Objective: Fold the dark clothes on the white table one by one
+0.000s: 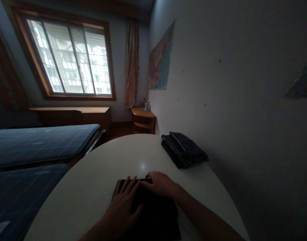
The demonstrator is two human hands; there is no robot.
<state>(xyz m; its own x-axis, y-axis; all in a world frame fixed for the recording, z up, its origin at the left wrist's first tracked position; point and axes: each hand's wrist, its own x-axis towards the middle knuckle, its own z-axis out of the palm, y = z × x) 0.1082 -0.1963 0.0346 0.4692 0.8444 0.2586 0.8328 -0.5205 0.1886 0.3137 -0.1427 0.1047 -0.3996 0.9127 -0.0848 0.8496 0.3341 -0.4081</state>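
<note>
Black cloth [156,214] lies at bottom centre; my left hand [124,201] presses flat, fingers spread, seemingly steadying it, while my right hand [160,184] curls over its far edge.

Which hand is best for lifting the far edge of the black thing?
Probably the right hand: its fingers and thumb curl at the far edge of the black thing. The left hand lies flatter, fingers spread.

Left hand [124,206] splayed — right hand [160,183] curled
</note>
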